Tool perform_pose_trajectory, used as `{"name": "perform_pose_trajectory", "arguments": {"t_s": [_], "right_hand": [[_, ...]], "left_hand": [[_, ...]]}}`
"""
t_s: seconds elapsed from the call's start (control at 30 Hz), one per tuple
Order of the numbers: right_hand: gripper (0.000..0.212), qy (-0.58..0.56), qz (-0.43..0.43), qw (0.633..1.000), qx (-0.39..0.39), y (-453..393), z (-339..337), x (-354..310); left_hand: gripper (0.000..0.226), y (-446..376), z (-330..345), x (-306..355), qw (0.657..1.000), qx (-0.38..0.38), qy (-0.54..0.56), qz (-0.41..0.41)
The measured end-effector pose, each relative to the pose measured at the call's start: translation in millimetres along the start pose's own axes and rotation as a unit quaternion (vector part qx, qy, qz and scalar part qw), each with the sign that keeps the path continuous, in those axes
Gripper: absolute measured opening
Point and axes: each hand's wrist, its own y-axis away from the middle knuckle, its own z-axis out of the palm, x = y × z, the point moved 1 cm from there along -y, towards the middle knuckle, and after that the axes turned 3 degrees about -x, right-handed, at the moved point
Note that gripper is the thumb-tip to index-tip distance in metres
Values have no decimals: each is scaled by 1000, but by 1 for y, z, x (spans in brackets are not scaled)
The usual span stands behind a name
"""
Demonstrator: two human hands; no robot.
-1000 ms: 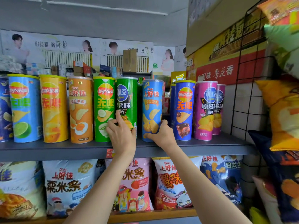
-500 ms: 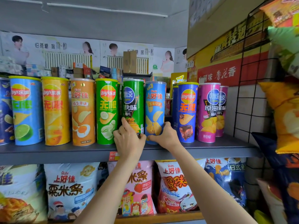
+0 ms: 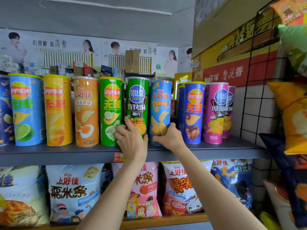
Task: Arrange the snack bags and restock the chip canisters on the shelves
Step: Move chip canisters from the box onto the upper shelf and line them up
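Observation:
A row of upright chip canisters stands along the grey shelf. My left hand grips the base of the dark green canister in the middle of the row. Just to its right, my right hand holds the base of the light blue canister. Both canisters stand on the shelf, nearly touching each other. Left of them are a bright green canister and an orange one. To the right stand a dark blue canister and a pink one.
Snack bags fill the lower shelf, among them a white bag and a pink bag. A black wire rack with hanging orange chip bags juts out on the right. Boxes sit behind the canisters.
Both hands have slid the dark green and light blue canisters closer together, and the gap between them has shrunk. The camera view has shifted slightly.

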Motion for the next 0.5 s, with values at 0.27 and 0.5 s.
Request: {"name": "perform_pose_trajectory", "arguments": {"t_s": [0.27, 0.5], "right_hand": [[67, -9, -82, 992, 93, 11, -17, 4], [63, 22, -111, 953, 280, 4, -78, 35]], "left_hand": [[87, 5, 1, 0, 997, 75, 27, 8], [62, 20, 16, 48, 972, 151, 78, 162]]}}
